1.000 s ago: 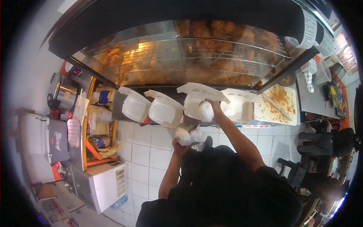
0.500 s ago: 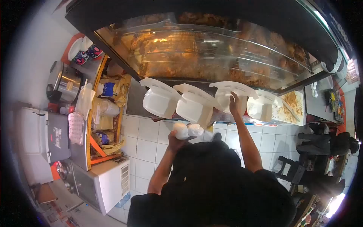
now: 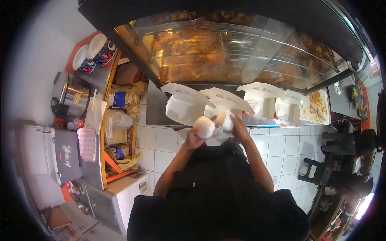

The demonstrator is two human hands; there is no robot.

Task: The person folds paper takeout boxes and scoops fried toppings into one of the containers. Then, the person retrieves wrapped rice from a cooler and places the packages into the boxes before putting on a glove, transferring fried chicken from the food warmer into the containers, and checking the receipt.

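My left hand [image 3: 194,139] is closed around a white rounded bundle [image 3: 205,127] that looks paper-wrapped. Just beside it, my right hand [image 3: 241,130] grips a second white bundle [image 3: 224,120]. Both are held in front of a row of white clamshell takeaway boxes with raised lids. Nearest my left hand is the leftmost box [image 3: 183,109]; the second box [image 3: 233,103] lies behind my right hand and is partly covered. Something whitish shows inside the third box [image 3: 268,107] and the rightmost box [image 3: 294,112].
A glass display case [image 3: 201,52] with browned food overhangs the counter. Right of the boxes sits a white tray [image 3: 323,106] with food bits and a utensil. On the left are a metal cooker [image 3: 74,96], a stack of pink-patterned paper [image 3: 87,142] and a shelf with bags.
My right hand has left the third box, come back toward my body and taken one of the two white bundles that my left hand held. The view has shifted slightly.
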